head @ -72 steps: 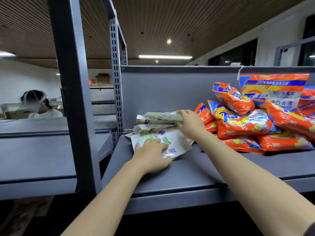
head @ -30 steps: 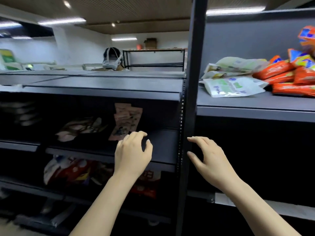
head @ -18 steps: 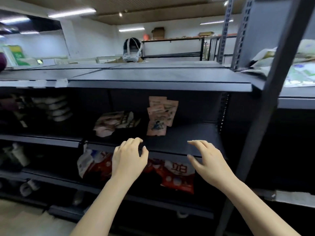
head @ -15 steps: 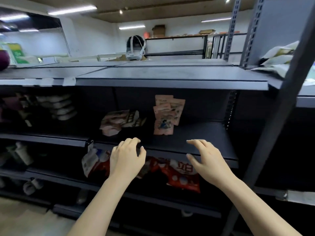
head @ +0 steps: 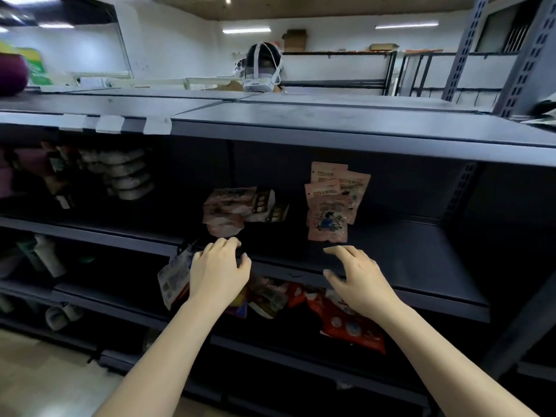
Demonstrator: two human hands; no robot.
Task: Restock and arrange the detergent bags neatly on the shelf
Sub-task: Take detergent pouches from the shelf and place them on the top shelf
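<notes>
My left hand (head: 218, 273) and my right hand (head: 356, 276) hover empty, fingers apart, in front of the dark middle shelf (head: 406, 288). Below that shelf's front edge lies a heap of red and orange bags (head: 346, 322), with a pale bag (head: 173, 276) at its left end, partly hidden behind my left hand. On the middle shelf stand pink pouches (head: 329, 206) and a crumpled pink bag (head: 227, 210). The white and orange detergent bags handled earlier are out of view, except a pale sliver at the right edge (head: 544, 119).
The grey top shelf (head: 301, 121) spans the view. A grey upright post (head: 529, 70) rises at the right. Stacked pale packs (head: 126, 173) and bottles (head: 49, 254) sit at the left. A person with a headset (head: 261, 70) stands behind the rack. Pale floor (head: 45, 371) shows lower left.
My view swung left and down, away from the shelf with the white and orange detergent bags. Both hands let go of those bags and now hover before the lower shelves of the neighbouring rack.
</notes>
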